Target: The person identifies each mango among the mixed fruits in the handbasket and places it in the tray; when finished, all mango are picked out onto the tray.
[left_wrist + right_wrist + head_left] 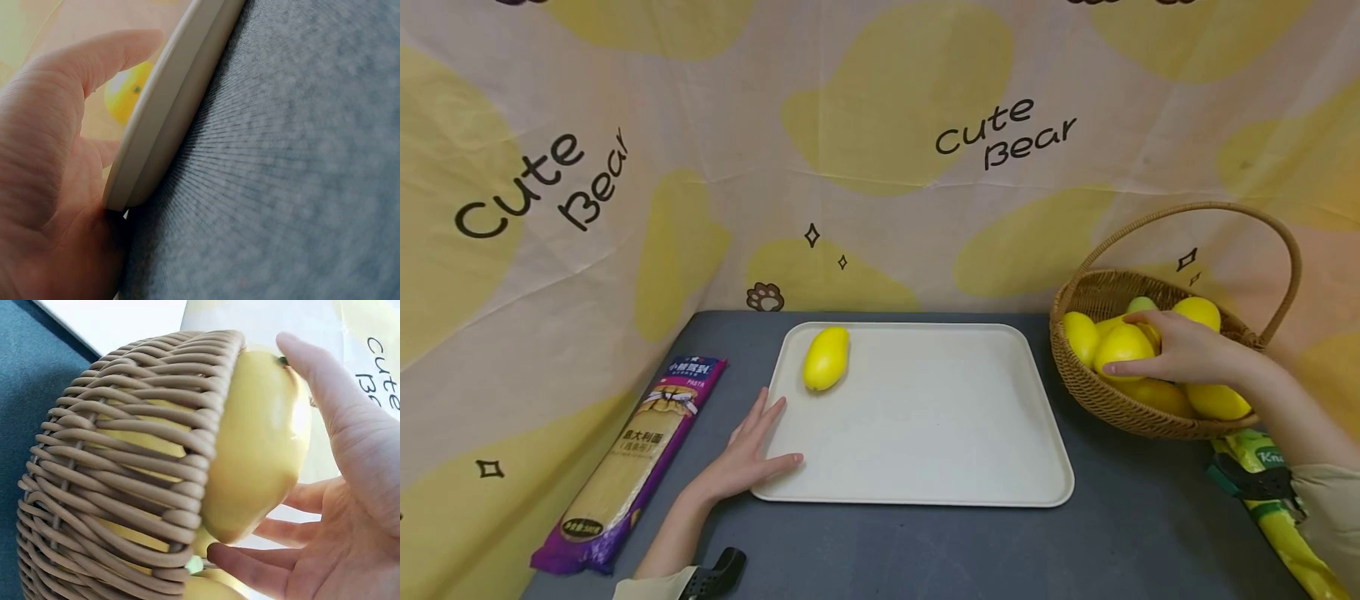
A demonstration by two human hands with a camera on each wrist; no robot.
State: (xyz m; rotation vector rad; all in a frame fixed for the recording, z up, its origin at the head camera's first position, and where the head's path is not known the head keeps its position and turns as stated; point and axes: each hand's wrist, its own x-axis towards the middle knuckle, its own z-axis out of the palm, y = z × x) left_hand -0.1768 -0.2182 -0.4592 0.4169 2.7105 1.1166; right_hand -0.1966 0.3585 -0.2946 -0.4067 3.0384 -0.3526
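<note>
On the right, my right hand [1187, 346] reaches into a wicker basket [1093, 398] of yellow fruit. Its thumb and fingers span a yellow mango [259, 437] at the rim, the thumb at the stem end in the right wrist view. My left hand [737, 467] lies at the left edge of a white tray [925, 417], fingers spread and the thumb over the rim. Another yellow mango [826, 358] lies in the tray's far left corner.
A purple pasta packet [632, 458] lies left of the tray. Several more yellow fruits [1217, 402] and a green one [1141, 305] fill the basket, whose tall handle [1217, 206] arches over it. A yellow-green packet [1273, 508] lies under my right forearm. Patterned cloth [880, 167] hangs behind.
</note>
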